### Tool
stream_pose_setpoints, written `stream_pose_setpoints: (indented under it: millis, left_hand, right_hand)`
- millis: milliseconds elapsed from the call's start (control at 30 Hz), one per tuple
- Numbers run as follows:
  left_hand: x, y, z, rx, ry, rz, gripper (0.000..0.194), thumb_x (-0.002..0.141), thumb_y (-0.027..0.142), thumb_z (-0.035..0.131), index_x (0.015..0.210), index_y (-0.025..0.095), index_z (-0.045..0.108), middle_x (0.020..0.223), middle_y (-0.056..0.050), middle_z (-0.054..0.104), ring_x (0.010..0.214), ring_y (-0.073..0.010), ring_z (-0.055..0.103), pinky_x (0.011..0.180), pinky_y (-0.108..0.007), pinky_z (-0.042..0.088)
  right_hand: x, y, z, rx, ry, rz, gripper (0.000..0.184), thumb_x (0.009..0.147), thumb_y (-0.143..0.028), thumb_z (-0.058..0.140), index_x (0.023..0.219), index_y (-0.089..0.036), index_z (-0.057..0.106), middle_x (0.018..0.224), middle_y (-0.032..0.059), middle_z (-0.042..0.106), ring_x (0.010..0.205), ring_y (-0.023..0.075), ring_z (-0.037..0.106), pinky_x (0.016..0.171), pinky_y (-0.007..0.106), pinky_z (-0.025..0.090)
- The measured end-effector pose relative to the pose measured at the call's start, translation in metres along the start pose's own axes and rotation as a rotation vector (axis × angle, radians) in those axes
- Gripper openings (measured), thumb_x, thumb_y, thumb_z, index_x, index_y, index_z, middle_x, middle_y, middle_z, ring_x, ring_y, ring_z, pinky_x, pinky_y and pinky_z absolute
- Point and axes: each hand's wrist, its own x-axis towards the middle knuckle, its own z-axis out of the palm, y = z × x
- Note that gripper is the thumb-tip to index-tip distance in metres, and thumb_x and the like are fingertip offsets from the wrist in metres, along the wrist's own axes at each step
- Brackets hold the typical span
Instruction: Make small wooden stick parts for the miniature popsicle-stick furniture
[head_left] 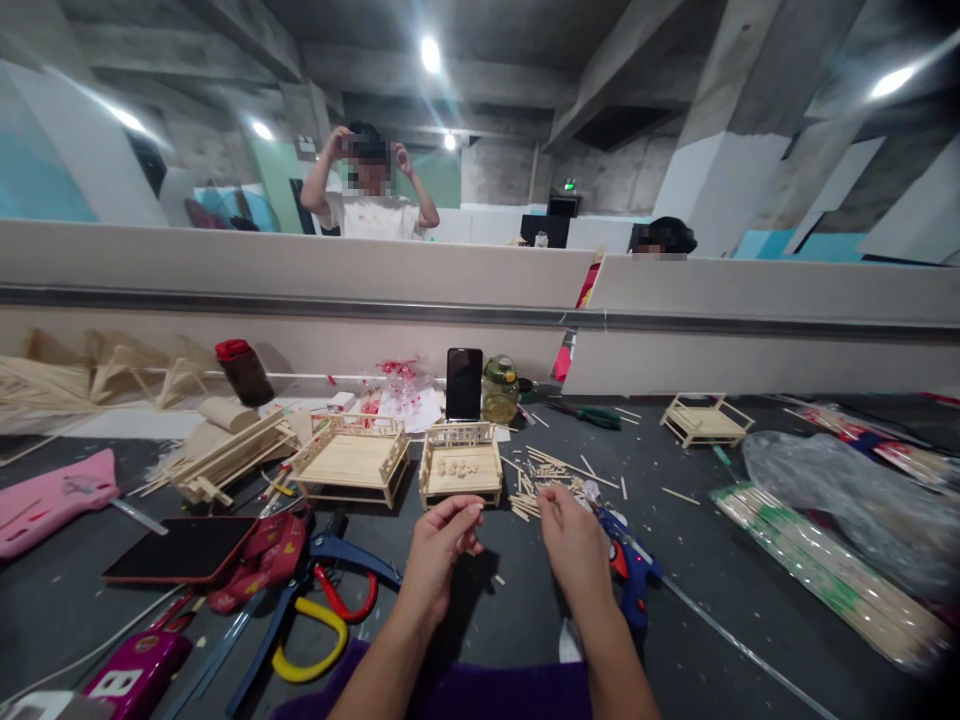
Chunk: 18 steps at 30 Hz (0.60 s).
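My left hand is closed in a pinch just in front of a small stick-built bed. A tiny pale bit seems to show at its fingertips, too small to name. Several little wooden pieces lie on that bed's slats. My right hand has its fingers pressed together at the near edge of a pile of short cut sticks; whatever they hold is hidden. Beside the right wrist lies a blue glue gun with a clear glue stick trailing from it. A larger stick bed stands to the left.
Blue-handled cutters and yellow-red scissors lie left, near a dark phone. Another phone stands upright by a bottle. Bagged sticks and a third stick piece sit right. Two people are beyond the partition.
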Motion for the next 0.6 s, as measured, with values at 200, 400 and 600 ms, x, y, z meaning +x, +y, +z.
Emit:
stream_pose_setpoints:
  millis: [200,400,600]
  left_hand:
    - [0.001,-0.001,0.000,0.082,-0.021,0.034,0.028,0.066,0.034,0.079,0.084,0.013,0.073,0.068,-0.001,0.062,0.052,-0.0073,0.049,0.051,-0.020,0.047]
    - [-0.001,0.000,0.002,0.118,-0.036,0.046,0.029,0.066,0.035,0.079,0.085,0.013,0.073,0.070,-0.001,0.064,0.053,-0.0080,0.051,0.054,-0.022,0.047]
    - [-0.003,0.003,0.004,0.158,-0.052,0.067,0.027,0.065,0.033,0.079,0.083,0.013,0.075,0.069,-0.004,0.068,0.054,-0.0106,0.055,0.056,-0.023,0.045]
  right_hand:
    - [0.001,0.001,-0.006,0.374,0.151,-0.030,0.036,0.089,-0.049,0.044,0.073,-0.021,0.059,0.053,-0.0036,0.049,0.051,0.0149,0.045,0.051,0.025,0.030]
    - [0.002,0.001,-0.007,0.506,0.162,-0.013,0.033,0.088,-0.045,0.047,0.089,-0.018,0.065,0.060,-0.0022,0.055,0.055,0.0150,0.049,0.054,0.024,0.035]
    - [-0.006,-0.019,-0.006,0.709,-0.037,-0.091,0.030,0.085,-0.045,0.054,0.076,-0.018,0.065,0.065,0.0007,0.060,0.061,0.0159,0.051,0.057,0.024,0.038]
